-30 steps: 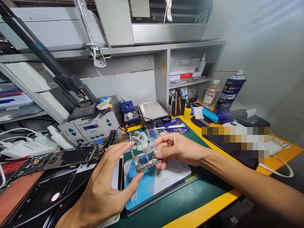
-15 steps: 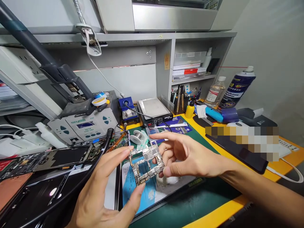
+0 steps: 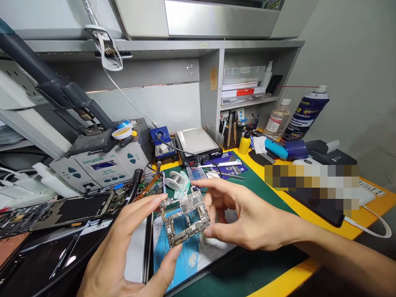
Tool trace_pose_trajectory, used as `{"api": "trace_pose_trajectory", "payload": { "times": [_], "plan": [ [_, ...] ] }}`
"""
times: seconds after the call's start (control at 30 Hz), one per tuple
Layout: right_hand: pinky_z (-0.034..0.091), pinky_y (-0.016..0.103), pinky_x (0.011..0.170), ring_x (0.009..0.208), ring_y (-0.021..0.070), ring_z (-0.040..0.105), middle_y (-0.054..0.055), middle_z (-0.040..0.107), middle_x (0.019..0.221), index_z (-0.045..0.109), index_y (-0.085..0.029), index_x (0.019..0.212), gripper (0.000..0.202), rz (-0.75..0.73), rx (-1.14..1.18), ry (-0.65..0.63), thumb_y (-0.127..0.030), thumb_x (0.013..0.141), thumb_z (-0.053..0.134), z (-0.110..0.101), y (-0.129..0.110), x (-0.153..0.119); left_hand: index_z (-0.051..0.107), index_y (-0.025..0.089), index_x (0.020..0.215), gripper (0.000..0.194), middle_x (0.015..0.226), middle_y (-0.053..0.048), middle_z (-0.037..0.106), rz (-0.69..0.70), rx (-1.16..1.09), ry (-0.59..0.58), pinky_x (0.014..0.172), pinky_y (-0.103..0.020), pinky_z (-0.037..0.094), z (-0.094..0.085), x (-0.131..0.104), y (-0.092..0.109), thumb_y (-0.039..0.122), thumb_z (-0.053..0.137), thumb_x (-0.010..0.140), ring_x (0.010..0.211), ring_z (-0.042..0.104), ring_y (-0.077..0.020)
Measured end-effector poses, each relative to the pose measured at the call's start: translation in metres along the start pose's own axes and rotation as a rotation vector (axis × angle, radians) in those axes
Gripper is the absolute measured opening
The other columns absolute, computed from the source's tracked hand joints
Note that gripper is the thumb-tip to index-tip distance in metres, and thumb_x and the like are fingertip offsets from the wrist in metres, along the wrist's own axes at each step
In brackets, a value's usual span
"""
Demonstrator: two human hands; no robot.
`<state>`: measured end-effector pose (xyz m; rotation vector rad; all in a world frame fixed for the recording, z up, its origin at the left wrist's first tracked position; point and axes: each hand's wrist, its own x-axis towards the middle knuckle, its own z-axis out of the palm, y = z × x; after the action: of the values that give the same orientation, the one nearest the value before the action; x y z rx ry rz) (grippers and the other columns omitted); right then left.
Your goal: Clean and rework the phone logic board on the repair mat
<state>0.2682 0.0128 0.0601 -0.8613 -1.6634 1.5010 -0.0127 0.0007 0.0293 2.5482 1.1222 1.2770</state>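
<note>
Gripping the board point(image 3: 192, 227) by its edges, as the left hand point(image 3: 109, 251) and right hand point(image 3: 253, 214) do with fingers clamped there, should spare its chips point(image 3: 189, 205).

The yellow table point(image 3: 287, 284) carries 1 green mat point(image 3: 244, 272), 1 black phone point(image 3: 318, 202) (cable plugged in) and 1 yellow bottle point(image 3: 244, 144).

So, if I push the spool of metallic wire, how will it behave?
The spool may roll, as its flanges are round and it seems to lie on its side. The crumpled greenish material beside it could stop it that way. The metallic wire probably makes it heavy for its size.
</note>
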Motion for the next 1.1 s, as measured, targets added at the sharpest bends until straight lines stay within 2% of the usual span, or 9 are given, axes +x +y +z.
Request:
{"api": "trace_pose_trajectory", "payload": {
  "times": [0.13, 0.23, 0.33, 0.47, 0.6, 0.8, 0.87, 1.0, 1.1],
  "plan": [
    [0.054, 0.03, 0.077, 0.081, 0.0157, 0.065, -0.002, 0.064, 0.094, 0.053, -0.024, 0.156, 0.079, 0.023, 0.036, 0.006, -0.019, 0.086, 0.088, 0.001, -0.004, 0.0, 0.044, 0.019, 0.158, 0.071, 0.15, -0.009, 0.06, 0.047, 0.062, 0.005, 0.128, -0.031, 0.044, -0.001, 0.005, 0.002, 0.023, 0.073, 0.093, 0.14, 0.06, -0.0212],
    [0.054, 0.03, 0.077, 0.081, 0.0155, 0.065, -0.002, 0.065, 0.092, 0.054, -0.023, 0.155, 0.079, 0.033, 0.046, 0.009, -0.017, 0.084, 0.089, 0.0, -0.007, 0.001, 0.046, 0.017, 0.156, 0.07, 0.148, -0.009, 0.061, 0.074, 0.12, 0.009, 0.127, -0.03, 0.046, -0.001, 0.007, 0.002, 0.027, 0.074, 0.093, 0.138, 0.06, -0.0209],
    [0.053, 0.03, 0.076, 0.08, 0.0155, 0.065, -0.002, 0.065, 0.092, 0.053, -0.02, 0.155, 0.08, 0.038, 0.06, 0.005, -0.014, 0.083, 0.088, -0.002, -0.011, 0.001, 0.046, 0.016, 0.156, 0.069, 0.147, -0.01, 0.063, 0.076, 0.13, 0.029, 0.124, -0.032, 0.049, 0.0, 0.007, 0.002, 0.027, 0.074, 0.093, 0.136, 0.062, -0.0224],
    [0.055, 0.03, 0.073, 0.078, 0.0175, 0.069, -0.001, 0.067, 0.091, 0.053, -0.022, 0.154, 0.078, 0.083, 0.136, -0.049, -0.015, 0.083, 0.085, -0.007, -0.013, 0.0, 0.045, 0.02, 0.158, 0.071, 0.145, -0.011, 0.064, 0.051, 0.144, 0.041, 0.118, -0.041, 0.057, 0.001, 0.007, 0.004, 0.026, 0.073, 0.093, 0.136, 0.064, -0.027],
    [0.054, 0.027, 0.063, 0.076, 0.0183, 0.07, 0.0, 0.066, 0.089, 0.055, -0.025, 0.153, 0.065, 0.107, 0.226, -0.06, -0.028, 0.094, 0.081, -0.008, -0.008, -0.003, 0.047, 0.019, 0.154, 0.069, 0.142, -0.013, 0.065, 0.082, 0.139, 0.061, 0.119, -0.042, 0.056, -0.001, 0.011, 0.014, 0.022, 0.074, 0.091, 0.134, 0.066, -0.0263],
    [0.056, 0.032, 0.062, 0.072, 0.0227, 0.069, 0.003, 0.07, 0.085, 0.047, -0.027, 0.163, 0.083, 0.196, 0.142, 0.079, -0.055, 0.094, 0.082, -0.011, 0.016, 0.001, 0.043, 0.019, 0.15, 0.07, 0.136, -0.015, 0.068, 0.117, 0.059, 0.098, 0.11, -0.042, 0.061, 0.002, 0.018, 0.021, 0.018, 0.07, 0.086, 0.126, 0.069, -0.0268],
    [0.054, 0.032, 0.058, 0.07, 0.0236, 0.068, 0.003, 0.068, 0.081, 0.053, -0.025, 0.158, 0.081, 0.21, 0.13, 0.079, -0.059, 0.09, 0.083, -0.012, 0.02, 0.004, 0.044, 0.019, 0.15, 0.071, 0.136, -0.015, 0.067, 0.1, 0.036, 0.133, 0.11, -0.043, 0.06, 0.006, 0.017, 0.02, 0.018, 0.07, 0.084, 0.126, 0.068, -0.0268],
    [0.052, 0.029, 0.058, 0.065, 0.02, 0.064, 0.003, 0.065, 0.074, 0.073, -0.022, 0.135, 0.063, 0.254, 0.112, 0.003, -0.062, 0.088, 0.084, -0.01, 0.015, 0.009, 0.044, 0.02, 0.152, 0.076, 0.137, -0.015, 0.066, 0.09, -0.014, 0.182, 0.11, -0.046, 0.059, 0.014, 0.013, 0.019, 0.018, 0.069, 0.081, 0.126, 0.067, -0.028],
    [0.051, 0.029, 0.056, 0.062, 0.0189, 0.062, 0.004, 0.066, 0.07, 0.079, -0.022, 0.122, 0.056, 0.287, 0.115, 0.0, -0.063, 0.085, 0.086, -0.007, 0.009, 0.011, 0.044, 0.022, 0.152, 0.08, 0.137, -0.014, 0.065, 0.056, -0.038, 0.192, 0.11, -0.046, 0.06, 0.017, 0.013, 0.02, 0.014, 0.069, 0.076, 0.127, 0.068, -0.0285]
  ]
}}
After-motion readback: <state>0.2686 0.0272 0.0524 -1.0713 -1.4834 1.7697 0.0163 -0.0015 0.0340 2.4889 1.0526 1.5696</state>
